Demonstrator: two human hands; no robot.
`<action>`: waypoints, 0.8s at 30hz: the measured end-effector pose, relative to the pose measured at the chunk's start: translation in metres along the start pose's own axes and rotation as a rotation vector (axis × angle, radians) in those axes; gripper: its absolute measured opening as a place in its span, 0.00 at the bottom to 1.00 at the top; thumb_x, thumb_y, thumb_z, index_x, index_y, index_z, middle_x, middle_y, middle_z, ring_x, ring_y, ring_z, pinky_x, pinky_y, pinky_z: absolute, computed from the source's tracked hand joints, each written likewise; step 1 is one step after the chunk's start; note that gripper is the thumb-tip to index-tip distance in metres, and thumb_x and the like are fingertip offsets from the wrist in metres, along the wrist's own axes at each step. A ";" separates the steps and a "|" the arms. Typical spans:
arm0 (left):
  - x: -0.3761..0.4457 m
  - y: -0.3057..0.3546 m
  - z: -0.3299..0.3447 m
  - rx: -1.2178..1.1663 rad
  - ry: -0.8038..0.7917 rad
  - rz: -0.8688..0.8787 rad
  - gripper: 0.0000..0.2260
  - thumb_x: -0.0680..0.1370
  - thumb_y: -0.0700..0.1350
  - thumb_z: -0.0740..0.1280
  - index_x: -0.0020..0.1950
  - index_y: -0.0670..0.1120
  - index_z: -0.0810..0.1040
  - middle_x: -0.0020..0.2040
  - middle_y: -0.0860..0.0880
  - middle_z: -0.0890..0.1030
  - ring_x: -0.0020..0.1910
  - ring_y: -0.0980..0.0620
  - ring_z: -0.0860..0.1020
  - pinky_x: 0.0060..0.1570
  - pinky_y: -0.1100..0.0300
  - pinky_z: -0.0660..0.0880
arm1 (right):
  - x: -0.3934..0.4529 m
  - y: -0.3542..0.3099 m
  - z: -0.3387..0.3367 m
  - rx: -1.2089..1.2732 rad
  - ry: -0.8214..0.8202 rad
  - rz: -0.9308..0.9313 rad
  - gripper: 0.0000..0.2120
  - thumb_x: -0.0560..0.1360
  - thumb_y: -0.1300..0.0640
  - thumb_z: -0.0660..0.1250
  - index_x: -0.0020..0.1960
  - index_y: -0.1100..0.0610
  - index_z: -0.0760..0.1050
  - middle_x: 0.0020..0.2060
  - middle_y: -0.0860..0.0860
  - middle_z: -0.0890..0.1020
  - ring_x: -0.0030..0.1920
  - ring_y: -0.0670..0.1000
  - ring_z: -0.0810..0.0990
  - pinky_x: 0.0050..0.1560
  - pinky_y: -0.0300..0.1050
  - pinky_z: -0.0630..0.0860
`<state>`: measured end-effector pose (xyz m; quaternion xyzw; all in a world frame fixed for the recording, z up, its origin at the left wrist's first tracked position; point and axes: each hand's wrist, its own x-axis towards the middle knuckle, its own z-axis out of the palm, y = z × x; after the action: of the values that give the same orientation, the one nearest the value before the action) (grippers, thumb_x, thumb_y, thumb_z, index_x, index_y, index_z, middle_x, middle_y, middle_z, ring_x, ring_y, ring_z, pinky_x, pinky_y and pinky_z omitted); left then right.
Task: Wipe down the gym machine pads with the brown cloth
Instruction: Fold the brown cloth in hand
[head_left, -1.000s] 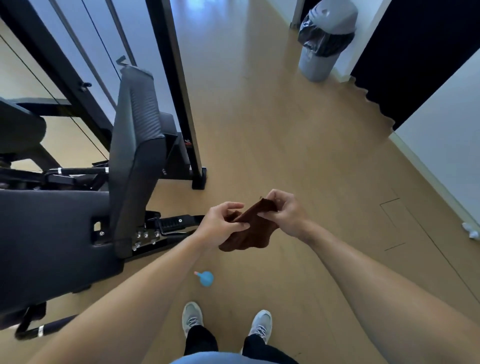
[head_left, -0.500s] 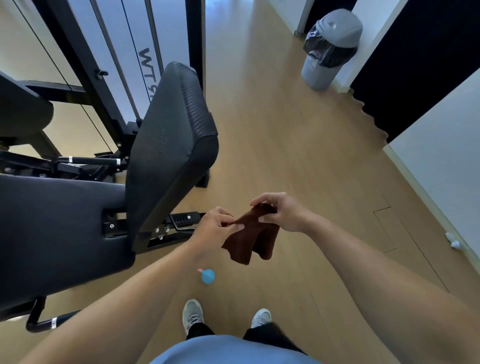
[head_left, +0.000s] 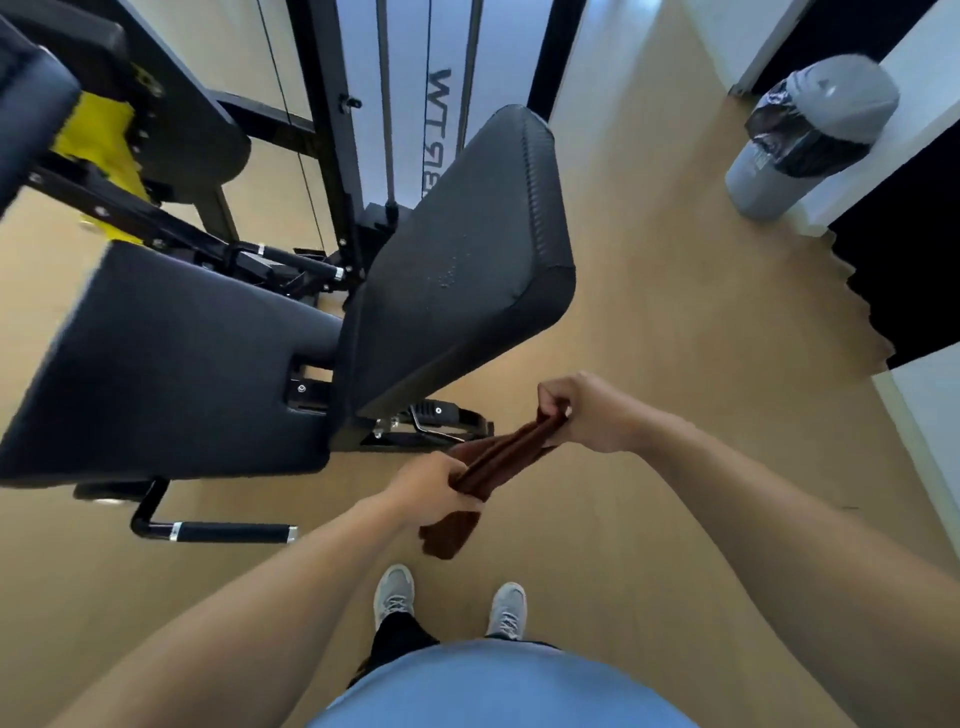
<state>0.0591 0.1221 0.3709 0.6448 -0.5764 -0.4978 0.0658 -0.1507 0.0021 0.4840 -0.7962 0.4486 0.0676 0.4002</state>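
Head view showed both hands, left hand (head_left: 434, 486) and right hand (head_left: 582, 410), grasping the brown cloth (head_left: 498, 460) clear of the back pad (head_left: 467, 260); wiping seemingly hadn't begun.

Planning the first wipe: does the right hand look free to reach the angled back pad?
Probably yes: nothing lies between the right hand and the back pad, though it grips the brown cloth.

Both hands hold the brown cloth (head_left: 501, 457) stretched between them: left hand (head_left: 434, 486) grips its lower part, right hand (head_left: 576, 410) pinches the upper end. The black back pad (head_left: 462, 260) and seat pad (head_left: 171, 358) lie just left; a bin (head_left: 810, 135) stands far right.
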 end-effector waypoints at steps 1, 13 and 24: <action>-0.004 -0.006 0.003 -0.055 0.023 -0.040 0.14 0.66 0.62 0.74 0.45 0.55 0.84 0.41 0.56 0.85 0.41 0.56 0.83 0.43 0.56 0.80 | 0.005 0.000 0.000 0.025 -0.016 0.004 0.16 0.69 0.64 0.78 0.36 0.57 0.69 0.35 0.51 0.78 0.38 0.49 0.73 0.38 0.49 0.76; -0.049 -0.054 0.013 -0.129 0.313 -0.288 0.07 0.73 0.42 0.69 0.45 0.54 0.82 0.43 0.55 0.83 0.43 0.54 0.82 0.45 0.54 0.82 | 0.038 0.009 0.017 0.300 -0.276 0.056 0.19 0.71 0.59 0.78 0.38 0.55 0.66 0.33 0.50 0.70 0.38 0.51 0.66 0.39 0.46 0.60; -0.076 -0.050 0.002 -0.690 0.718 -0.280 0.12 0.81 0.41 0.59 0.39 0.46 0.74 0.37 0.48 0.78 0.40 0.49 0.75 0.41 0.55 0.70 | 0.013 -0.048 0.022 0.041 -0.369 -0.131 0.15 0.71 0.66 0.72 0.42 0.47 0.75 0.38 0.44 0.81 0.39 0.49 0.77 0.42 0.49 0.77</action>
<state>0.1035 0.2008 0.3798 0.7867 -0.2277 -0.4105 0.4009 -0.1008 0.0217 0.4909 -0.7894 0.3164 0.1769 0.4954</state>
